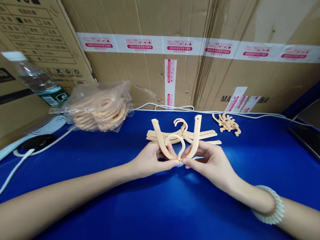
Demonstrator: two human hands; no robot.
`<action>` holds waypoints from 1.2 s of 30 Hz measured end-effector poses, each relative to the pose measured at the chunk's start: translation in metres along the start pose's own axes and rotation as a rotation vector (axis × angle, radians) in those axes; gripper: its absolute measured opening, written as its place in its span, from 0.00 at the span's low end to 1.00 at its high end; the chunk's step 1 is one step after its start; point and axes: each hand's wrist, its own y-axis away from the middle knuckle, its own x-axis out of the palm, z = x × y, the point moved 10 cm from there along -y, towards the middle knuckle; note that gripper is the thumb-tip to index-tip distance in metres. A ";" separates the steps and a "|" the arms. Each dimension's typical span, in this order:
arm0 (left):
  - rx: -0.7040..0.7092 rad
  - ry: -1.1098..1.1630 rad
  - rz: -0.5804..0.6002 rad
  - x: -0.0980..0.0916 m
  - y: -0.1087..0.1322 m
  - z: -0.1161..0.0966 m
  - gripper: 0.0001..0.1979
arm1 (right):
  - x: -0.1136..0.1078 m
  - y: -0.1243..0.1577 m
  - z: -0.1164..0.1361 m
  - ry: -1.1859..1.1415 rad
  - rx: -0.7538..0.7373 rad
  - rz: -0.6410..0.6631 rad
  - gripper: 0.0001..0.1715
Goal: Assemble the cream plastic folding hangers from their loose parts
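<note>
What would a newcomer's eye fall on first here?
The peach hanger, folded into a V, held by the left hand and right hand at the middle of the blue table. Next, the clear bag of similar pieces at the back left, and the cardboard boxes walling the far side.

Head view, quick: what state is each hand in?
Left hand: shut, pinching the peach hanger.
Right hand: shut, pinching the same hanger.

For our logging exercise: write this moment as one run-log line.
left hand: grips folding hanger | right hand: grips it too | hanger: both sides angled up | behind: hanger stack on blue table
</note>
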 end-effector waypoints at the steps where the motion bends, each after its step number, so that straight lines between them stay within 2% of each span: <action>1: -0.011 0.010 -0.005 0.000 0.000 0.001 0.13 | -0.001 -0.001 0.002 0.016 -0.014 -0.011 0.16; 4: -0.038 0.043 -0.034 -0.004 -0.001 0.002 0.14 | -0.007 -0.005 0.009 0.052 -0.038 -0.004 0.16; 8: -0.024 0.093 -0.128 -0.022 -0.004 -0.001 0.16 | -0.020 -0.016 0.021 0.049 -0.028 0.138 0.17; 10: -0.030 0.155 -0.167 -0.034 -0.006 -0.002 0.17 | -0.036 -0.021 0.036 0.104 -0.096 0.187 0.15; 13: -0.058 0.251 -0.163 -0.046 -0.011 -0.004 0.18 | -0.061 -0.024 0.063 0.339 -0.287 0.203 0.14; 16: -0.075 0.313 -0.141 -0.055 -0.017 -0.004 0.17 | -0.069 -0.019 0.079 0.668 -0.464 0.234 0.11; 19: -0.080 0.344 -0.134 -0.066 -0.023 -0.001 0.17 | -0.072 -0.016 0.081 0.889 -0.556 0.231 0.10; 22: -0.051 0.305 -0.149 -0.080 -0.027 0.002 0.18 | -0.072 -0.017 0.075 1.002 -0.569 0.235 0.10; 24: -0.014 0.173 -0.146 -0.088 -0.028 0.001 0.17 | -0.071 -0.019 0.068 1.070 -0.553 0.257 0.10; 28: 0.132 -0.349 -0.091 -0.087 -0.024 -0.018 0.14 | -0.063 -0.022 0.048 1.133 -0.457 0.400 0.10; 30: 0.275 -0.595 -0.051 -0.077 -0.019 -0.034 0.13 | -0.059 -0.022 0.040 1.150 -0.404 0.441 0.10; 32: 0.441 -0.771 0.010 -0.062 -0.012 -0.048 0.13 | -0.059 -0.023 0.037 1.169 -0.344 0.425 0.08; 34: 0.553 -0.870 0.070 -0.050 -0.007 -0.052 0.12 | -0.060 -0.024 0.034 1.175 -0.280 0.393 0.07; 36: 0.594 -0.929 0.114 -0.044 -0.004 -0.050 0.10 | -0.058 -0.023 0.034 1.164 -0.258 0.383 0.08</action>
